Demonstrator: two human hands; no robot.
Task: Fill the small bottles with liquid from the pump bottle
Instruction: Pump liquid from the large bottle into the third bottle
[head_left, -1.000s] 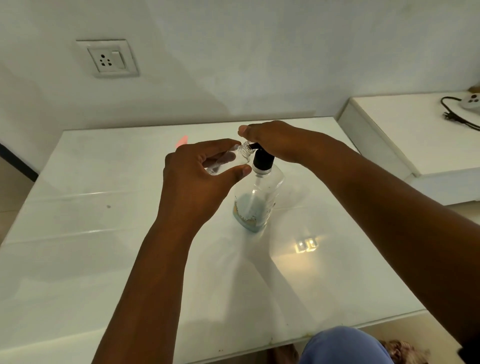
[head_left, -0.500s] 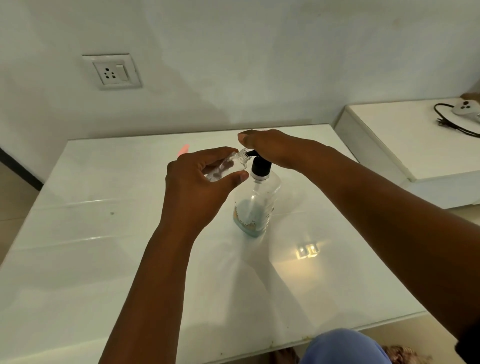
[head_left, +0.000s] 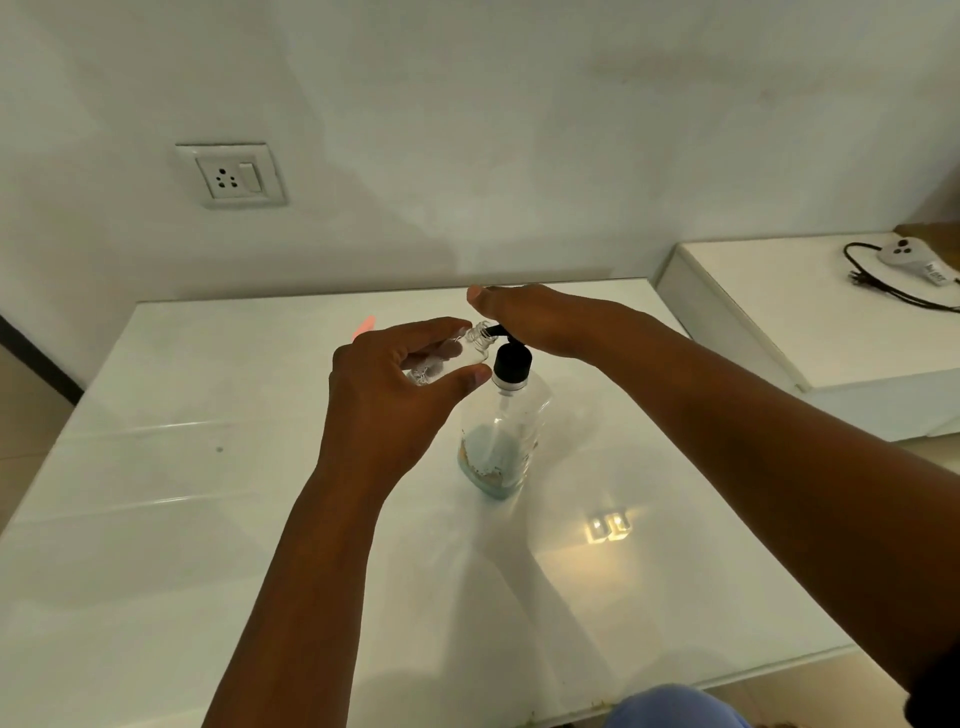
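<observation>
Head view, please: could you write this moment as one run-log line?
left hand: holds small bottle tilted, mouth at spout | right hand: flat on pump bottle head | liquid: low | table: bottle upright

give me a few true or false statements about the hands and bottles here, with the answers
1. The left hand holds a small bottle with its mouth at the pump spout. True.
2. The right hand grips the pump bottle round its middle. False: it rests flat on top of the pump head.
3. The pump bottle is nearly full. False: only a little bluish liquid sits at the bottom.
4. The pump bottle stands upright on the table. True.
5. The small bottle lies on the table. False: it is held tilted in the air.
</observation>
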